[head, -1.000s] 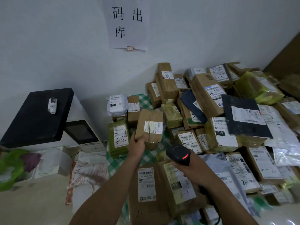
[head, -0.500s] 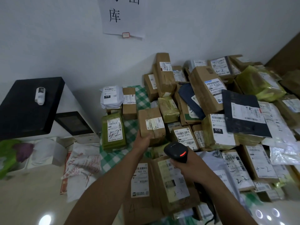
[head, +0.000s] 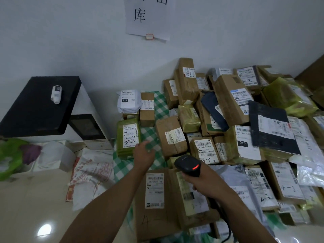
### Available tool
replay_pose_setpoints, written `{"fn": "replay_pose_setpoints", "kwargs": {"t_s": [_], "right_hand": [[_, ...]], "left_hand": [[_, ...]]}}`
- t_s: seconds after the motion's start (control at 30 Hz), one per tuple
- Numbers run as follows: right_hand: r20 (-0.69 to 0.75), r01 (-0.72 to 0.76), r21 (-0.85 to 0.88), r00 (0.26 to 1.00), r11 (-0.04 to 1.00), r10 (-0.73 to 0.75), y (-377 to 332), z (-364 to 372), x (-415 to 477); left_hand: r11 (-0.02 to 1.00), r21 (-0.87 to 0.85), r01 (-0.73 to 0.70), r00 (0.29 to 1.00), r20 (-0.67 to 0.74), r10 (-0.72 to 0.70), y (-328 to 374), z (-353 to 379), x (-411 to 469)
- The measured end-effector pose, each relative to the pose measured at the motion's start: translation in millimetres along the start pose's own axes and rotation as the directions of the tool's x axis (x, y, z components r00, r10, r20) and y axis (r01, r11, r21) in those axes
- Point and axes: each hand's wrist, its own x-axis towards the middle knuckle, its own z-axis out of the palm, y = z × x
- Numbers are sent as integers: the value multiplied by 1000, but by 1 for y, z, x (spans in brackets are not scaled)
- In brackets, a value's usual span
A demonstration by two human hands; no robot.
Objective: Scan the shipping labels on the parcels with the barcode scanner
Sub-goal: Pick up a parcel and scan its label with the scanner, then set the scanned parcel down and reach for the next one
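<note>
**Nearest the left hand (head: pixel 143 152): the green parcel (head: pixel 128 137)**

The parcel is set centre-left in the frame, its long axis running up-frame. The left hand is held open and empty just beside it. The barcode scanner (head: pixel 188 165) is gripped in the right hand (head: pixel 205 183), farther right.

Parcel heap (head: pixel 231 102) right, against wall (head: pixel 70 41), on cloth (head: pixel 160 106). Machine (head: pixel 87 104) left, small bottle (head: pixel 56 92) on its lid. Bags (head: pixel 52 155) in front of machine. Sign (head: pixel 149 18) on wall above. Scanner (head: pixel 188 165) over the nearest parcels.
</note>
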Motion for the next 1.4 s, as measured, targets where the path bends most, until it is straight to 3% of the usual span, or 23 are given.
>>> {"fn": "replay_pose_setpoints", "kwargs": {"t_s": [0.07, 0.27, 0.47, 0.57, 0.8, 0.97, 1.4], "right_hand": [[5, -8, 7, 1000, 1000, 7, -4, 6, -1], [-4, -2, -27, 1000, 1000, 2, -11, 24, 1], [-12, 0, -55, 1000, 999, -1, -14, 31, 10], [-22, -11, -51, 1000, 999, 10, -14, 30, 14], [-65, -46, -45, 997, 998, 43, -10, 35, 20], [-76, -65, -44, 995, 997, 61, -7, 37, 21], [-78, -47, -53, 996, 998, 43, -8, 40, 18]], "left_hand": [[994, 103, 30, 992, -125, -17, -14, -15, 7], [969, -49, 244, 946, -209, -248, -35, -47, 7], [896, -244, 370, 915, -71, -397, -65, -44, 37], [809, -424, 408, 891, -8, -454, -63, -47, 36], [662, -598, 452, 870, 133, -474, -60, -46, 26], [691, -522, 500, 863, 236, -447, -96, -20, 23], [726, -590, 354, 933, 167, -320, -60, -39, -30]]}}
